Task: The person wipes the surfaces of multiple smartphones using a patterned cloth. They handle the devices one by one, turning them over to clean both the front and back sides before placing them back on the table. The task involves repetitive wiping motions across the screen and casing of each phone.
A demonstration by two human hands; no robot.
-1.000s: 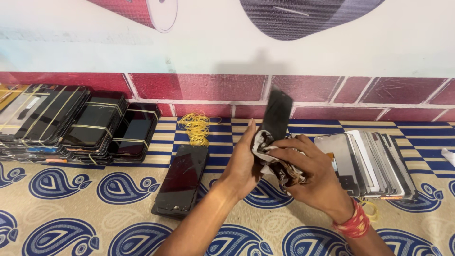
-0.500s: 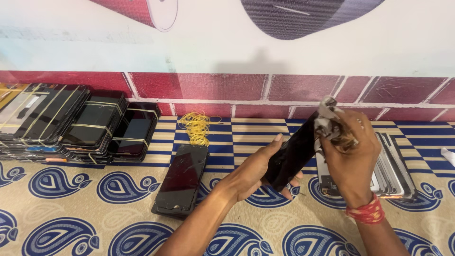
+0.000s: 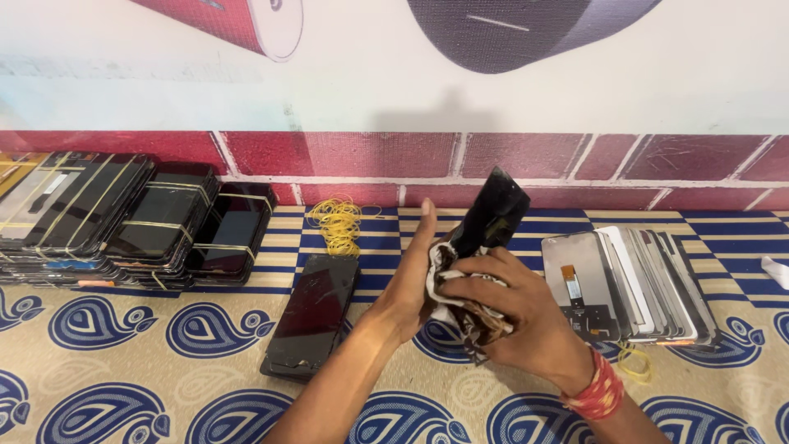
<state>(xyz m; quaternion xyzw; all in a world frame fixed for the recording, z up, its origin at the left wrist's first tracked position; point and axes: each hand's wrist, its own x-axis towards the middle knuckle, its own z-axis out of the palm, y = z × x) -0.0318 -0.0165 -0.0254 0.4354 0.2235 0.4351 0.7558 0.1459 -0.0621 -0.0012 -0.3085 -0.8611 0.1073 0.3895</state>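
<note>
The left hand stands upright near the middle of the scene, palm turned right and fingers held straight and together, pressed flat against the back of a thin black glass phone screen panel. The panel is raised above the cloth, tilted so its top end leans right and far toward the wall. The right hand curls around a crumpled dirty white rag, its fingers bent closed over the cloth and pressing it onto the lower half of the panel's face. A red beaded band circles the right wrist.

Just left of the left forearm, a short stack of dark screen panels lies flat on the blue and beige paisley-patterned cloth that covers the surface. Beyond that stack, toward the wall, sits a loose heap of yellow rubber bands. At the far left, several bundles of black screens bound with yellow bands lie side by side, overlapping. To the right of the hands, a row of grey and white screen panels leans like filed cards, the nearest one showing its back with an orange flex strip. One yellow rubber band lies on the cloth just near that row. A red painted brick wall runs behind everything.
</note>
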